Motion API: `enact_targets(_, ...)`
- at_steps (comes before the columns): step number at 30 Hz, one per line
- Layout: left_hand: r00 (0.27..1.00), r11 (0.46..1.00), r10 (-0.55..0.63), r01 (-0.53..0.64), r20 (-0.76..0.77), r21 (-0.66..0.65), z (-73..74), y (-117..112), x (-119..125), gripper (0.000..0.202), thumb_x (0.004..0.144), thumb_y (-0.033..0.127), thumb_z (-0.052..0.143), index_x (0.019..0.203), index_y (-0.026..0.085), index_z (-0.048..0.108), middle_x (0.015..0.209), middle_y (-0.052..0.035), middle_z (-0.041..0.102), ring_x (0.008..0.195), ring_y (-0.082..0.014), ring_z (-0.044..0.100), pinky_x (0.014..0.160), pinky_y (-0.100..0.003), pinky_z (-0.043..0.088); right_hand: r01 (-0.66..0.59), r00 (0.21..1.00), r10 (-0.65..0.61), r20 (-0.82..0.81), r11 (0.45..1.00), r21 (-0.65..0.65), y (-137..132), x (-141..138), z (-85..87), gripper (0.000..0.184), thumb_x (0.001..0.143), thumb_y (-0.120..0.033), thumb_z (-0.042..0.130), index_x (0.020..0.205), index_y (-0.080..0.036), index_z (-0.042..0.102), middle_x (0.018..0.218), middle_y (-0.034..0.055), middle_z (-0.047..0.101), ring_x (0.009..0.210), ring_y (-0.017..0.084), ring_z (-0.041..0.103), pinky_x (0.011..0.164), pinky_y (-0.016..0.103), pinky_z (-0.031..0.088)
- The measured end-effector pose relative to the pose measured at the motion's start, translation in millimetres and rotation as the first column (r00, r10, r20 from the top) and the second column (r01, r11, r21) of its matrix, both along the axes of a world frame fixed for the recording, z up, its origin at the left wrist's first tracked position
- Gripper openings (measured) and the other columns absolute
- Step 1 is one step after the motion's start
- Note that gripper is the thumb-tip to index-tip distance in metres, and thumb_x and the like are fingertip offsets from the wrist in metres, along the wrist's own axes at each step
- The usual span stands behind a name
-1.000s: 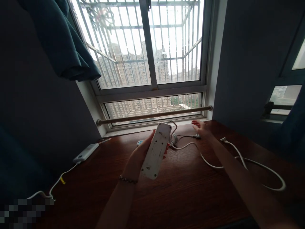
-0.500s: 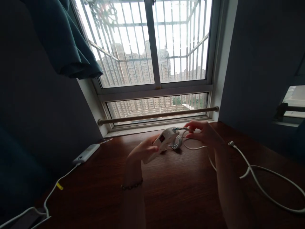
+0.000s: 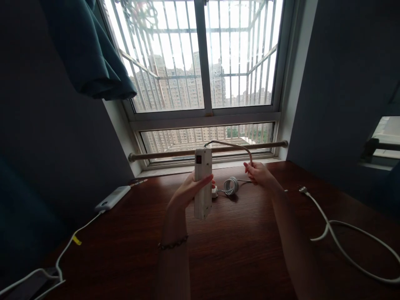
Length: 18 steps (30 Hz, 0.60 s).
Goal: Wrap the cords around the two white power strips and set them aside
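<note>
Gripping white power strip (image 3: 203,183) upright above bench (image 3: 237,250), head view: left hand (image 3: 190,189) wraps its middle, red switch facing wearer, seemingly for checking. Right hand (image 3: 258,173) pinches cord (image 3: 231,145) arching from strip top, lifting slack off coil (image 3: 231,185) on bench. Power bank (image 3: 112,199) well left.

- Left hand (image 3: 186,192) grips the white power strip (image 3: 203,187), held upright, red switch at top.
- Right hand (image 3: 259,173) pinches the cord (image 3: 231,144) arching from the strip's top.
- Coiled cable (image 3: 231,185) lies on the table (image 3: 237,250) between the hands.
- Power bank (image 3: 112,199) sits well left of the left hand.
</note>
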<state>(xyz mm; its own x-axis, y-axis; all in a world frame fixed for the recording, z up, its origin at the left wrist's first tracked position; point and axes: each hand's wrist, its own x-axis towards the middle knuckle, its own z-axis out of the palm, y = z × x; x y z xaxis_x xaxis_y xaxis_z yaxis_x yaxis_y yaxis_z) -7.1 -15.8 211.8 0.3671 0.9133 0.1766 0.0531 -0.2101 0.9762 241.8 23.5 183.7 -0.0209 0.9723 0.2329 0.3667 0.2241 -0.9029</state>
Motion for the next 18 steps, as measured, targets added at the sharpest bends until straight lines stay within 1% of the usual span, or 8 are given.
enact_targets(2,0.955,0.950,0.290,-0.280,-0.059,0.138,-3.6,7.7,2.8,0.048,0.062,0.047,0.064,0.093,0.014,0.046,0.075,-0.0032,0.054,0.067,-0.0152,0.054,0.060,-0.027,0.044,0.071,0.926,-0.057,0.374,0.997,-0.024,-13.9,5.8,5.2,0.036,0.074,-0.049,0.051,0.060,-0.016,0.047,0.045,-0.0031,0.043,0.039,0.007,0.039,0.041,0.020,0.029)
enact_targets(4,0.884,0.869,0.464,-0.442,-0.059,0.224,-9.9,14.3,3.1,0.055,0.055,0.045,0.070,0.093,0.016,0.042,0.080,-0.0015,0.050,0.071,-0.0136,0.052,0.061,-0.025,0.043,0.064,0.744,-0.031,0.667,0.998,-0.026,-29.9,5.7,10.8,0.030,0.068,-0.043,0.060,0.060,-0.015,0.052,0.060,0.0030,0.056,0.053,0.011,0.050,0.048,0.022,0.034)
enact_targets(7,0.937,0.935,0.336,-0.319,-0.100,0.154,-18.0,17.7,1.2,0.057,0.050,0.037,0.075,0.090,0.016,0.041,0.087,-0.0018,0.045,0.077,-0.0132,0.050,0.061,-0.023,0.044,0.075,0.546,-0.090,0.833,0.995,0.058,-50.7,-9.0,19.1,0.024,0.071,-0.039,0.058,0.073,-0.015,0.057,0.084,0.0093,0.061,0.074,0.018,0.058,0.058,0.024,0.038)
enact_targets(9,0.982,0.983,0.170,-0.162,-0.086,0.090,-19.3,17.1,0.8,0.053,0.051,0.033,0.075,0.089,0.016,0.042,0.086,-0.0011,0.045,0.076,-0.0125,0.050,0.060,-0.023,0.044,0.141,0.474,-0.223,0.852,0.974,0.176,-57.6,-25.2,22.8,0.022,0.080,-0.033,0.047,0.082,-0.014,0.058,0.088,0.0122,0.061,0.079,0.021,0.059,0.062,0.026,0.039)
enact_targets(11,0.994,0.989,0.103,-0.098,-0.039,0.107,-17.5,16.3,2.9,0.050,0.052,0.030,0.074,0.088,0.016,0.043,0.084,-0.0006,0.048,0.075,-0.0122,0.050,0.062,-0.023,0.044,0.201,0.442,-0.311,0.842,0.948,0.245,-58.2,-41.9,23.2,0.025,0.085,-0.026,0.037,0.088,-0.013,0.057,0.086,0.0140,0.062,0.078,0.021,0.060,0.063,0.027,0.040)
enact_targets(13,0.993,0.973,0.118,-0.116,0.002,0.198,-14.3,15.7,7.8,0.050,0.054,0.031,0.073,0.091,0.017,0.043,0.085,-0.0008,0.052,0.076,-0.0131,0.052,0.065,-0.024,0.044,0.176,0.447,-0.276,0.851,0.960,0.219,-55.9,-55.9,20.1,0.029,0.086,-0.023,0.031,0.089,-0.013,0.058,0.084,0.0143,0.063,0.077,0.021,0.061,0.062,0.027,0.040)
enact_targets(15,0.979,0.928,0.203,-0.193,0.001,0.319,-11.8,14.5,14.6,0.053,0.057,0.035,0.071,0.099,0.020,0.043,0.087,-0.0002,0.054,0.077,-0.0139,0.054,0.066,-0.025,0.044,0.035,0.456,-0.146,0.878,0.989,0.146,-55.3,-65.7,15.5,0.030,0.085,-0.026,0.033,0.086,-0.014,0.060,0.084,0.0133,0.063,0.076,0.021,0.061,0.060,0.026,0.039)
enact_targets(18,0.902,0.837,0.395,-0.277,-0.172,0.471,-10.8,11.3,24.4,0.062,0.058,0.040,0.069,0.111,0.027,0.040,0.085,0.0014,0.058,0.074,-0.0157,0.055,0.064,-0.025,0.042,-0.207,0.427,-0.012,0.904,0.972,0.111,-62.8,-71.5,12.7,0.024,0.081,-0.030,0.042,0.083,-0.016,0.062,0.084,0.0106,0.064,0.075,0.020,0.061,0.060,0.026,0.038)
